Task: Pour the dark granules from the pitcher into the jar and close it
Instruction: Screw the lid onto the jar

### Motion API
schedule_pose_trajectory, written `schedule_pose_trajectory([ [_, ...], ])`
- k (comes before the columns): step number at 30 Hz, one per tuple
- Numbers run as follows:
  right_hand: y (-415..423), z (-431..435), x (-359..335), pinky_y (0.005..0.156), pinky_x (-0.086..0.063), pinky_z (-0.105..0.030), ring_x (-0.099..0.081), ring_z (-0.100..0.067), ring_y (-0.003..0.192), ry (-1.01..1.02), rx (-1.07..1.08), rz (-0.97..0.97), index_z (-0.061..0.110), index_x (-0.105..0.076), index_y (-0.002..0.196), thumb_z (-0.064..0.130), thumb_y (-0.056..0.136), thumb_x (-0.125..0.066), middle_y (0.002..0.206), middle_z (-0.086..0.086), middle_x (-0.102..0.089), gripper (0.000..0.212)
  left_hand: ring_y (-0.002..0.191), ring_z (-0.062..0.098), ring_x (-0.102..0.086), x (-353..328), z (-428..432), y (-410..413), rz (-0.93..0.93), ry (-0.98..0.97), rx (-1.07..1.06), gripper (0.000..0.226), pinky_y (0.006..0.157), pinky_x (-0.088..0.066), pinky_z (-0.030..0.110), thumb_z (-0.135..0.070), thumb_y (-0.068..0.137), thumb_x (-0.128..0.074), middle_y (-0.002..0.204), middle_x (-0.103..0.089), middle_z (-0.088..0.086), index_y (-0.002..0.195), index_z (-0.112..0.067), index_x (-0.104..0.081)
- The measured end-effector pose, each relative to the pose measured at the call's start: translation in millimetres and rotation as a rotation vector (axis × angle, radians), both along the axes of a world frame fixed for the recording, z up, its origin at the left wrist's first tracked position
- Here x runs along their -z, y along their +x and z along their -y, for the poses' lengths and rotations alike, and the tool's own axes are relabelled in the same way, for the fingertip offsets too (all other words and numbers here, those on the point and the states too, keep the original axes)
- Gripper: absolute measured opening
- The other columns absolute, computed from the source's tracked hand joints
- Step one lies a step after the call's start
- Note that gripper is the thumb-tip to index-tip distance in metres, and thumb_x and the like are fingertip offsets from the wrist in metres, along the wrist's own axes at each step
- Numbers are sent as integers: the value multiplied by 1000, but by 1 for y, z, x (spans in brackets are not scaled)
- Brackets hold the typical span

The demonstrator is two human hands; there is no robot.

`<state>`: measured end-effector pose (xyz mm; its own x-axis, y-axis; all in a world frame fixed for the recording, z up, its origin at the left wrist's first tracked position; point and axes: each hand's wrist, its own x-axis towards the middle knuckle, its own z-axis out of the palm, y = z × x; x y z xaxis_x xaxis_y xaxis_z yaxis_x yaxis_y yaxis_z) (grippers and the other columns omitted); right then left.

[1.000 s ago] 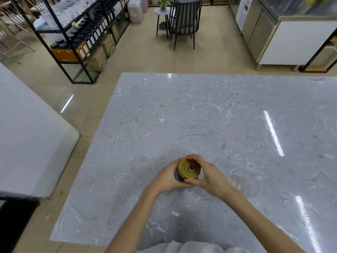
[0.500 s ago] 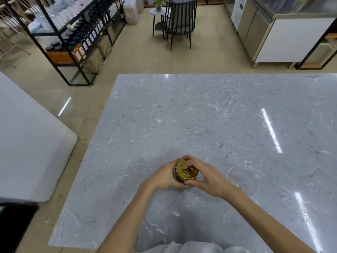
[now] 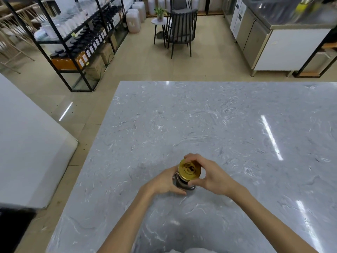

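Note:
A small glass jar (image 3: 182, 183) holding dark granules stands on the grey marble table (image 3: 200, 125), near its front edge. A gold lid (image 3: 190, 169) sits on the jar's mouth. My left hand (image 3: 165, 181) wraps the jar's body from the left. From the right, my right hand (image 3: 211, 175) pinches the lid's rim between thumb and fingers. Just right of that hand is a faint clear glass shape (image 3: 244, 177), probably the empty pitcher, too transparent to make out well.
The marble top stretches wide behind and right of the jar. A white counter (image 3: 27, 152) stands across a floor gap on the left. Black shelving with bottles (image 3: 82, 42), a chair (image 3: 180, 31) and steel cabinets (image 3: 273, 48) stand well beyond the far edge.
My right hand has shifted its grip around the gold lid, and the lid's emblem has turned. Both hands and the jar stay in the same spot on the table.

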<state>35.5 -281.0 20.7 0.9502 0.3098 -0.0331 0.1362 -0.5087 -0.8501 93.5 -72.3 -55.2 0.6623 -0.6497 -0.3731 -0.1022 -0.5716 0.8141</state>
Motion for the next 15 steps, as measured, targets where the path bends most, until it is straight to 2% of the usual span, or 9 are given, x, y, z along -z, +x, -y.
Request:
schedule_pose_trajectory([
  [5,-4,-5,16,97,-49,-27,-56,0,116,-66,12,-11,32,-49,129,22,76,-83,124,20,-58,63,115,-5,-60,2,-1,-1,20,-47,-22,78,100,-48,22,-36,62,-93,122,-65,-26,121,-62,-48],
  [8,-5,-6,20,96,-47,-19,-53,6,116,-94,-2,-11,36,-46,131,26,76,-84,124,26,-56,67,115,-6,-60,3,-1,0,15,-43,-23,77,100,-47,20,-37,63,-93,121,-64,-26,120,-62,-48],
  [10,-7,-7,25,96,-45,-15,-53,6,116,-113,-5,2,37,-44,132,27,76,-84,126,24,-57,69,117,-7,-57,5,-1,0,12,-44,-22,79,100,-45,18,-38,63,-93,124,-63,-25,124,-61,-47],
  [13,-9,-8,31,94,-45,-14,-54,1,113,-147,15,11,38,-43,133,29,77,-83,126,20,-58,69,120,-4,-57,6,-1,0,7,-58,-19,84,105,-45,24,-36,64,-93,129,-63,-20,135,-44,-49],
  [15,-9,-9,32,90,-41,-6,-53,3,110,-176,13,20,42,-40,132,30,77,-82,124,22,-56,70,121,0,-58,6,-1,0,8,-60,-25,86,106,-46,26,-33,65,-94,130,-63,-17,138,-37,-50],
])
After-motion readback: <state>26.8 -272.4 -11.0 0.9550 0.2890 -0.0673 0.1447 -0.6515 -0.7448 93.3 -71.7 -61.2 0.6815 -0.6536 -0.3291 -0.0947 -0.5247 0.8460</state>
